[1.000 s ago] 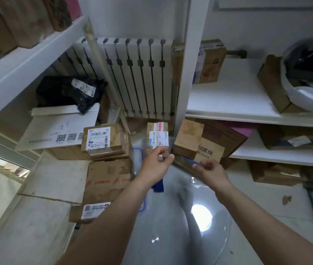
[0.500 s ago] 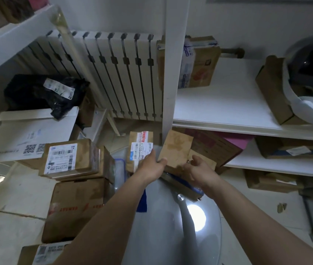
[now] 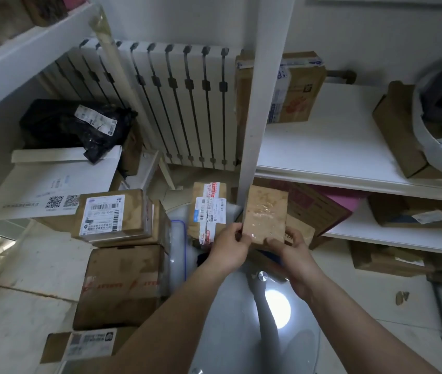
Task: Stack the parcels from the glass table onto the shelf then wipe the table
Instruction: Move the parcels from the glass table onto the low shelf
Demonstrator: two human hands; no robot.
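Parcel [image 3: 265, 213] upright, long axis vertical

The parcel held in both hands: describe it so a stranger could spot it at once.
Find the white shelf post rising beside the radiator. At its foot, above the glass table, the left hand and right hand grip a small brown parcel. Unlike the labelled box beside it, its face is bare, glossy tape.

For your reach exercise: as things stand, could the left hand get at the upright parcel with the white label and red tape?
Probably yes, once freed. The left hand now grips the small brown parcel; the labelled parcel stands just beside it, with nothing between.
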